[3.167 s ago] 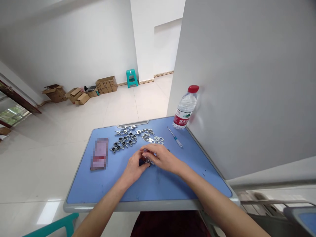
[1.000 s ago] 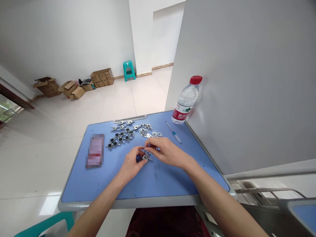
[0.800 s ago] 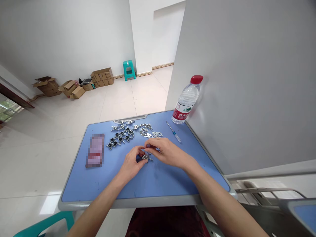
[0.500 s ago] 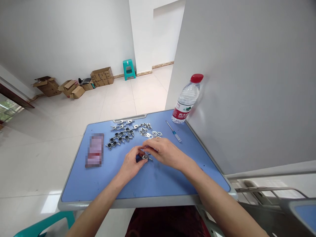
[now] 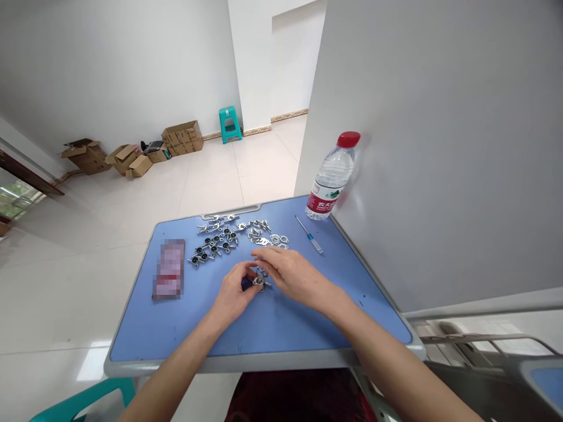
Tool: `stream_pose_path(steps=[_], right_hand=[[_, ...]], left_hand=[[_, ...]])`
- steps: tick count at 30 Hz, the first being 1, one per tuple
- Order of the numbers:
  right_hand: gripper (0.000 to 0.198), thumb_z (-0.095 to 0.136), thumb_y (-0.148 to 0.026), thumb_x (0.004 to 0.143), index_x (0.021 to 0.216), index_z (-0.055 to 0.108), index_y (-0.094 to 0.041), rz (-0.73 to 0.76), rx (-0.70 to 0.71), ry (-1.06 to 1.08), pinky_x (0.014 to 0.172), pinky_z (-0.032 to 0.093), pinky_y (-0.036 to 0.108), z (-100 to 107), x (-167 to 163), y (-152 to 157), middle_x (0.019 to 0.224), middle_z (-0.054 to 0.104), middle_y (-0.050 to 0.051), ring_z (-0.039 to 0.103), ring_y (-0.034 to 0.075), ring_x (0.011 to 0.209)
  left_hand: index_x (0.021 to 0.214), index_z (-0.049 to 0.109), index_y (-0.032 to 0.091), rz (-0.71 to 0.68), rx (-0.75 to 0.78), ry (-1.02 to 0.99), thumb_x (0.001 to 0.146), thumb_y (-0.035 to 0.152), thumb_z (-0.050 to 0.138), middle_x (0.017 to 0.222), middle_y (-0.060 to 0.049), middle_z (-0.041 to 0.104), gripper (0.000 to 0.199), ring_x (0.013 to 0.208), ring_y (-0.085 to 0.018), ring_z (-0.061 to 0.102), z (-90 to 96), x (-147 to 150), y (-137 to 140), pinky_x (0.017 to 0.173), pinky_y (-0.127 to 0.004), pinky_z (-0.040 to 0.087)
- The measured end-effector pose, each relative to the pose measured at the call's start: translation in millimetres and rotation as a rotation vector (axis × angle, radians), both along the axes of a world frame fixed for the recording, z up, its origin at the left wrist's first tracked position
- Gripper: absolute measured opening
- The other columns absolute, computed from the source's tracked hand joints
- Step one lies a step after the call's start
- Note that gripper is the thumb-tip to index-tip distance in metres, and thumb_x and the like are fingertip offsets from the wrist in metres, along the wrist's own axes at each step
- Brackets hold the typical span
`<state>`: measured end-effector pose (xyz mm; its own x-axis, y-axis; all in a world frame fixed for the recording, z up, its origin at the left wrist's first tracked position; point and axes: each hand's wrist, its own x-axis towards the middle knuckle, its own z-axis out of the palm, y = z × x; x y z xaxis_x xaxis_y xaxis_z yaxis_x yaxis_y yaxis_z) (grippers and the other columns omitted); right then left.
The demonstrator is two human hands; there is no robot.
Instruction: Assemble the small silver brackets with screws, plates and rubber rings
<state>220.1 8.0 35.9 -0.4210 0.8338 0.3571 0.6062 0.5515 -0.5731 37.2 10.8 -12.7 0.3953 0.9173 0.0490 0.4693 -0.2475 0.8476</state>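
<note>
My left hand (image 5: 235, 293) is closed on a small metal fitting (image 5: 258, 282), pinched between thumb and fingers just above the blue tabletop. The fitting has a flat flange and a short stem that points right. Close above it, my right hand (image 5: 284, 266) has its fingers bent together near the left fingertips; whatever they hold is hidden. Some tiny metal pieces (image 5: 263, 272) show beneath the right hand. Beyond the hands lie several similar metal fittings with black centres (image 5: 214, 248), and flat metal flange plates (image 5: 280, 239) sit to their right.
A screwdriver (image 5: 314, 242) lies right of the parts. Behind it a water bottle (image 5: 326, 184) stands at the table's edge by the grey wall. A blurred pinkish flat object (image 5: 169, 269) is at left. More metal parts (image 5: 217, 223) lie along the table's (image 5: 145, 334) far side.
The right hand's fingers have lifted and shifted slightly left over the fitting, uncovering more of the tiny pieces beneath. My left hand keeps the fitting in nearly the same place.
</note>
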Motion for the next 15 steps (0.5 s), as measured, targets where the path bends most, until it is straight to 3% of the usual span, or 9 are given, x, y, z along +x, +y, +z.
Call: stream_pose_path(steps=[6,15], right_hand=[[0.021,0.043,-0.014,0.097,0.099,0.063,-0.020,0.137,-0.018,0.101,0.068,0.046,0.028,8.2,3.7,-2.6,0.087,0.068,0.005,0.062,0.017,0.076],[0.023,0.046,-0.017,0.094,0.079,0.062,-0.020,-0.007,-0.006,0.121,0.058,0.041,0.024,3.3,-1.6,-1.7,0.070,0.066,0.002,0.059,0.014,0.063]], left_hand=[[0.104,0.058,0.021,0.011,0.020,0.010,0.080,0.013,0.065,0.092,0.000,0.066,0.026,0.088,-0.019,0.062,-3.2,-0.7,-0.1,0.082,-0.035,0.049],[0.111,0.057,0.022,0.020,0.021,-0.001,0.080,0.016,0.064,0.094,-0.001,0.067,0.032,0.092,-0.022,0.063,-3.6,-0.2,-1.1,0.086,-0.038,0.049]])
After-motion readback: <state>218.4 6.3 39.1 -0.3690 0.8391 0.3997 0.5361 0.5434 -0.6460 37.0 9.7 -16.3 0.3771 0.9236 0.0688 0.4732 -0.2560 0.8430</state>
